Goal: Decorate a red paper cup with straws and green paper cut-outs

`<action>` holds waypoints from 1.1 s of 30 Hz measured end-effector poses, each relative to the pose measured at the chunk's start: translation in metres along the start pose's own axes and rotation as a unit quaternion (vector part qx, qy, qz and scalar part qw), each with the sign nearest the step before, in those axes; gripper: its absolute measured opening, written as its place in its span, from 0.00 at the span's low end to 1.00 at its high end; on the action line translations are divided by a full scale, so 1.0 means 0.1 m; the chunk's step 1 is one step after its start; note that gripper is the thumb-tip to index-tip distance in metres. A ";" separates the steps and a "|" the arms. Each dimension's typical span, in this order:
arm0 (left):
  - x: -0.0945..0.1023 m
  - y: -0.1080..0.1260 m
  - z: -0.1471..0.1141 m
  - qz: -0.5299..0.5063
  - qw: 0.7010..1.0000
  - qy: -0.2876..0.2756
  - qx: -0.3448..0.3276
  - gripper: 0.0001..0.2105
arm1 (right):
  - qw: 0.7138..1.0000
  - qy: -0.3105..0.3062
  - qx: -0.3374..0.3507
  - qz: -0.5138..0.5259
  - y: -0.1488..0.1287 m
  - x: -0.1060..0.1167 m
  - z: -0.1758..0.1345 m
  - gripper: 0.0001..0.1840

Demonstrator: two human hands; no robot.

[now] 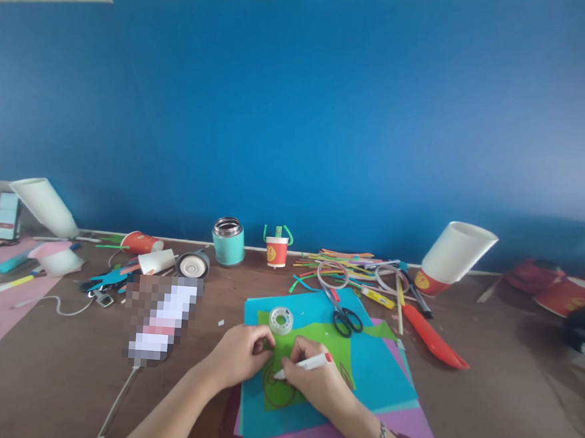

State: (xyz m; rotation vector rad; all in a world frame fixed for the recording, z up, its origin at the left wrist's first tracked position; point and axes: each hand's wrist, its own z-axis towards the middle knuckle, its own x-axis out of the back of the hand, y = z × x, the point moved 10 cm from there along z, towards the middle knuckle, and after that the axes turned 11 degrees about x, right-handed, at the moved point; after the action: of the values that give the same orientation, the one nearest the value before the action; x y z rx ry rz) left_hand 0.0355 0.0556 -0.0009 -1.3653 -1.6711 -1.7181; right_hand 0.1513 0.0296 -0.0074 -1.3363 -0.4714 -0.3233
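In my right hand (307, 367) is a white marker (317, 361) with a red end, its tip touching a green paper (324, 335). Dark curved lines, including a round outline, are drawn on the green paper. My left hand (246, 352) lies at the paper's left side, fingers curled and pressed down on it. Beneath are blue sheets (382, 375) and purple sheets (408, 424). Just above my hands sits a roll of clear tape (281, 320). Black-handled scissors (346, 321) rest on the sheets' far side.
Behind stand a teal jar (229, 244) and a small red cup (276, 252) with green straws. Colourful sticks (339, 265), a yellow cutter (378, 298) and a red strip (434, 339) lie to the right. A cable (116, 403) runs from a blurred phone-like object (165, 320) at left.
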 end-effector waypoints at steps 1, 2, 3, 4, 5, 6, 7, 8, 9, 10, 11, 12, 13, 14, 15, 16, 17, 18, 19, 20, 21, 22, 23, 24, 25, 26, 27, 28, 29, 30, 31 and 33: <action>0.00 0.00 0.00 0.002 1.000 0.000 0.001 0.05 | 1.000 0.000 -0.001 -0.001 -0.01 0.00 0.00 0.12; -0.01 -0.01 0.00 0.003 1.000 0.000 0.001 0.05 | 1.000 -0.003 -0.003 -0.002 -0.01 0.00 0.00 0.12; -0.01 -0.01 0.00 0.004 1.000 0.000 0.001 0.05 | 1.000 -0.007 -0.005 -0.002 -0.02 0.00 0.00 0.12; -0.01 0.00 0.00 0.004 1.000 0.000 0.000 0.06 | 1.000 -0.011 -0.006 -0.002 -0.03 0.00 0.00 0.12; -0.01 0.00 0.00 0.004 1.000 0.001 -0.001 0.06 | 1.000 -0.014 -0.008 -0.003 -0.03 -0.01 -0.01 0.12; -0.01 0.00 0.00 0.004 1.000 0.001 -0.002 0.06 | 1.000 -0.017 -0.009 -0.004 -0.04 -0.01 -0.01 0.12; 0.00 0.00 0.00 0.003 1.000 0.001 -0.003 0.06 | 1.000 -0.018 -0.010 -0.005 -0.04 -0.01 -0.01 0.11; 0.00 0.00 0.00 0.001 1.000 0.001 -0.003 0.06 | 1.000 -0.017 -0.008 -0.006 -0.04 -0.01 -0.01 0.11; 0.00 0.01 0.00 -0.001 1.000 0.002 -0.004 0.06 | 1.000 -0.016 -0.007 -0.006 -0.04 -0.01 -0.01 0.11; 0.01 0.01 0.00 -0.003 1.000 0.002 -0.005 0.06 | 1.000 -0.013 -0.005 -0.007 -0.03 0.00 -0.01 0.11; 0.01 0.01 0.00 -0.004 1.000 0.001 -0.005 0.06 | 1.000 -0.010 -0.001 -0.008 -0.03 0.00 -0.01 0.11; 0.01 0.02 0.00 -0.003 1.000 0.000 -0.004 0.06 | 1.000 -0.007 0.002 -0.009 -0.03 0.00 -0.01 0.11; 0.01 0.01 -0.01 -0.001 1.000 -0.001 -0.003 0.06 | 1.000 -0.005 0.003 -0.009 -0.03 0.00 0.00 0.11; 0.01 0.01 -0.01 0.001 1.000 -0.002 0.000 0.06 | 1.000 -0.004 0.004 -0.010 -0.02 0.00 0.00 0.11; 0.00 0.01 0.00 0.004 1.000 -0.002 0.002 0.06 | 1.000 -0.004 0.005 -0.010 -0.02 0.00 0.00 0.11; 0.00 0.01 0.00 0.005 1.000 -0.002 0.003 0.06 | 1.000 -0.006 0.004 -0.011 -0.01 0.00 0.00 0.11; 0.00 0.00 0.00 0.005 1.000 -0.003 0.004 0.06 | 1.000 -0.008 0.003 -0.013 -0.01 0.00 0.00 0.11; -0.01 0.00 0.00 0.004 1.000 -0.003 0.005 0.06 | 1.000 -0.009 0.003 -0.015 -0.01 0.00 0.00 0.11; -0.01 0.00 0.00 0.001 1.000 -0.003 0.004 0.06 | 1.000 -0.009 0.003 -0.017 -0.01 -0.01 0.00 0.12; -0.01 0.00 0.00 -0.003 1.000 -0.003 0.002 0.06 | 1.000 -0.010 0.004 -0.019 -0.01 -0.01 0.00 0.12; -0.01 0.00 0.00 -0.007 1.000 -0.002 0.000 0.06 | 1.000 -0.011 0.004 -0.019 -0.01 -0.01 0.00 0.12; 0.00 0.00 0.00 -0.011 1.000 0.000 -0.001 0.06 | 1.000 -0.013 0.003 -0.018 -0.01 -0.01 0.00 0.12; 0.00 0.00 0.00 -0.015 1.000 0.001 -0.003 0.06 | 1.000 -0.016 0.002 -0.016 -0.01 -0.02 0.00 0.12; 0.01 0.00 0.00 -0.017 1.000 0.001 -0.004 0.06 | 1.000 -0.019 -0.001 -0.013 0.00 -0.02 0.00 0.12; 0.01 0.00 0.00 -0.018 1.000 0.001 -0.003 0.06 | 1.000 -0.020 -0.003 -0.009 0.00 -0.03 0.00 0.12; 0.01 0.00 0.00 -0.019 1.000 0.000 -0.002 0.06 | 1.000 -0.020 -0.006 -0.005 0.01 -0.03 0.00 0.12; 0.00 -0.01 0.00 -0.020 1.000 -0.002 0.000 0.06 | 1.000 -0.018 -0.008 -0.002 0.02 -0.03 0.00 0.12; 0.00 -0.01 0.00 -0.020 1.000 -0.004 0.002 0.06 | 1.000 -0.015 -0.008 0.002 0.01 -0.02 0.00 0.11; 0.00 -0.01 0.00 -0.019 1.000 -0.004 0.003 0.06 | 1.000 -0.012 -0.007 0.004 0.01 -0.02 0.00 0.11; 0.00 -0.01 0.00 -0.018 1.000 -0.003 0.003 0.06 | 1.000 -0.010 -0.006 0.005 0.00 -0.01 0.00 0.11; 0.00 -0.01 0.01 -0.016 1.000 -0.002 0.002 0.06 | 1.000 -0.010 -0.004 0.005 -0.01 -0.01 0.00 0.11; 0.00 -0.01 0.00 -0.016 1.000 0.001 -0.002 0.05 | 1.000 -0.014 0.000 0.002 -0.03 -0.01 0.00 0.11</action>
State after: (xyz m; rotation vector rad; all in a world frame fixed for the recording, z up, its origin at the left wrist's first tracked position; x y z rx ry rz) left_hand 0.0349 0.0561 -0.0014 -1.3453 -1.6984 -1.7421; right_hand 0.1491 0.0286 -0.0052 -1.3432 -0.4916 -0.3019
